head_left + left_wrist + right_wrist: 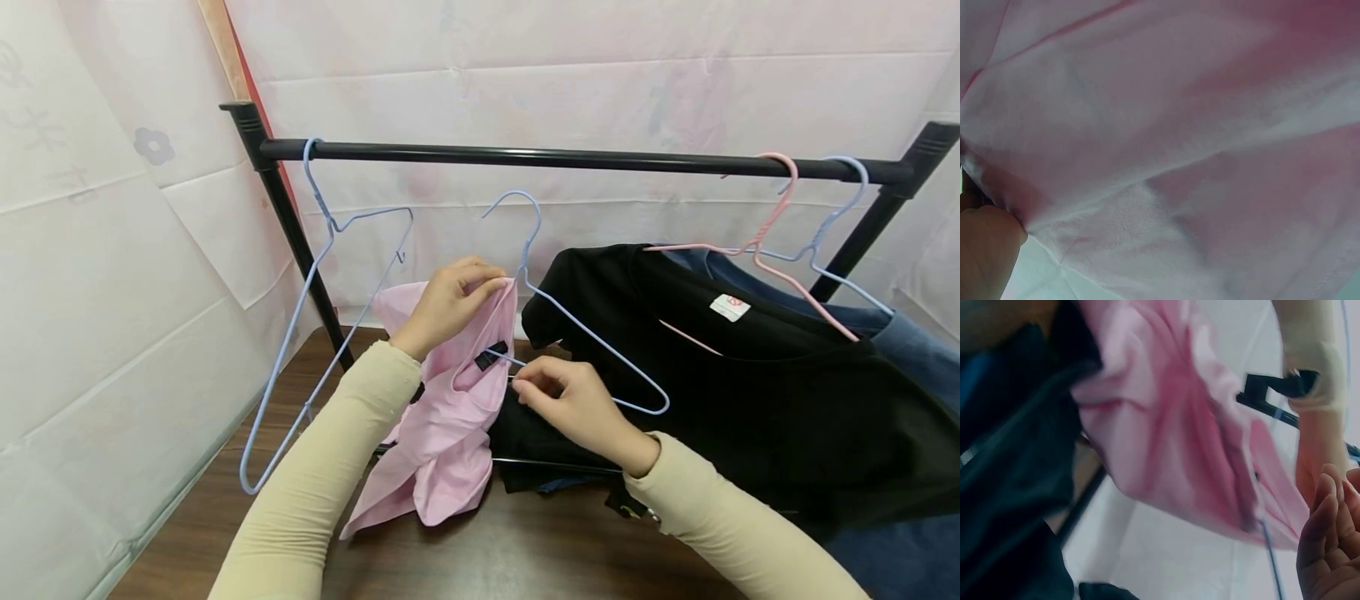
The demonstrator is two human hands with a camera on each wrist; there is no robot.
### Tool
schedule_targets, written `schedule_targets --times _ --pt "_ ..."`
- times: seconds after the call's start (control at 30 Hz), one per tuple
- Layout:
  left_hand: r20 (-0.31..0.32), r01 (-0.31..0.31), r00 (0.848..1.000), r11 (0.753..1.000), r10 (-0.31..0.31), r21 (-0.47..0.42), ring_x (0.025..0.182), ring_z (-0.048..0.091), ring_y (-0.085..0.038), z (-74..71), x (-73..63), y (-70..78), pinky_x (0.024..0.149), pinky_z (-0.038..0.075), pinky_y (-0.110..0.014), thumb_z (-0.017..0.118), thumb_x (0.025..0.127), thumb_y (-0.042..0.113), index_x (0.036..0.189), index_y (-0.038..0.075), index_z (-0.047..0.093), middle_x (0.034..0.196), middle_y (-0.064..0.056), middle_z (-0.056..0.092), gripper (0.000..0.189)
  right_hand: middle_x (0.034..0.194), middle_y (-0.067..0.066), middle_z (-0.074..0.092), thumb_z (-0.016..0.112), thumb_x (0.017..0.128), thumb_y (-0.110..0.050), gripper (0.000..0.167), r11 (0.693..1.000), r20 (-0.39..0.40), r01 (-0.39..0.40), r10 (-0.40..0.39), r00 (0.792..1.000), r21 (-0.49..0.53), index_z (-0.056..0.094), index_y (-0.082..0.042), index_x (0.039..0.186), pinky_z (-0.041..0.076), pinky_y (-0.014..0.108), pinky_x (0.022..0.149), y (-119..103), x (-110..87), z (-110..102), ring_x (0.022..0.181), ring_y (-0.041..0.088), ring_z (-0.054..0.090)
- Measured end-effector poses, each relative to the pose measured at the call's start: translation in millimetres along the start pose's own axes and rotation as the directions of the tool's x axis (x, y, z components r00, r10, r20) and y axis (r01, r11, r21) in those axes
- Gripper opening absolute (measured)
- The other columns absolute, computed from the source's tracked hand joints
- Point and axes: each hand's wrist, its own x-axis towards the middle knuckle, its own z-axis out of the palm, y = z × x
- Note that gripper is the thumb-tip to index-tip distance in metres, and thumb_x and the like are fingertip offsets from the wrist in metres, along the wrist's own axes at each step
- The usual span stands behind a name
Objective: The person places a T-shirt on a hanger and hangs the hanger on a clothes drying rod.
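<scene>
My left hand (pixel 457 300) pinches the top edge of a pink garment (pixel 457 417), which hangs down in folds; its dark label (pixel 491 356) shows inside the neck opening. A light blue hanger (pixel 581 325) has one end inside the garment and its hook off the rail. My right hand (pixel 573 404) is at the hanger's lower bar, fingers curled round it and thumb near the index fingertip; the exact contact is partly hidden. In the left wrist view, pink cloth (pixel 1147 112) fills most of the picture. The right wrist view shows my right fingers (pixel 1322 519) beside the garment.
A black rail (pixel 480 156) runs across. At its left hangs a bare blue hanger (pixel 288 333). On the right, a black shirt (pixel 720 400) hangs from a pink hanger (pixel 772 217), with a blue garment (pixel 922 350) behind it. Below lies a brown wooden surface (pixel 420 567).
</scene>
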Motion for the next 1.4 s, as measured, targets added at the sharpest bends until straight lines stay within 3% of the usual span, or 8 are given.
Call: schedule_targets --times 0.2,0.4,1.07,1.4 --pt "0.002 0.009 1.000 1.000 -0.009 0.003 0.096 0.064 -0.017 0.1 -1.7 -0.3 0.084 0.052 -0.028 0.067 0.094 0.016 0.105 0.005 0.076 0.100 -0.008 0.072 0.018 0.070 -0.004 0.068 0.068 0.092 -0.012 0.010 0.995 0.105 -0.093 0.090 0.990 0.022 0.074 -0.005 0.097 0.051 0.023 0.055 6.2 -2.9 22.4 0.060 0.001 0.059" --pt "-0.013 0.016 1.000 1.000 -0.016 0.016 0.099 0.065 -0.019 -1.7 -3.5 -1.3 0.086 0.053 -0.030 0.067 0.093 0.015 0.104 0.005 0.076 0.102 -0.009 0.072 0.017 0.066 -0.005 0.068 0.069 0.092 -0.016 0.013 0.993 0.157 -0.115 0.119 0.980 -0.032 0.074 -0.006 0.099 0.050 0.018 0.058 11.5 -2.4 41.0 0.058 -0.004 0.057" --pt "-0.014 0.011 1.000 1.000 -0.011 0.011 0.089 0.063 -0.016 1.6 -5.5 -2.8 0.077 0.050 -0.024 0.067 0.093 0.014 0.103 0.004 0.076 0.097 -0.009 0.072 0.017 0.059 -0.004 0.063 0.068 0.091 -0.015 0.010 0.977 0.203 -0.213 0.207 0.957 0.007 0.075 -0.008 0.091 0.046 0.018 0.049 21.2 -12.4 69.2 0.051 -0.004 0.054" --pt "-0.028 0.009 1.000 1.000 -0.008 0.023 0.092 0.065 -0.019 -1.5 -5.2 -5.2 0.078 0.051 -0.026 0.066 0.094 0.013 0.105 0.002 0.075 0.101 -0.011 0.072 0.018 0.061 -0.006 0.065 0.070 0.091 -0.019 0.009 0.980 0.188 -0.201 0.198 0.962 -0.002 0.075 -0.011 0.089 0.047 0.020 0.049 26.0 -15.3 63.9 0.052 -0.002 0.055"
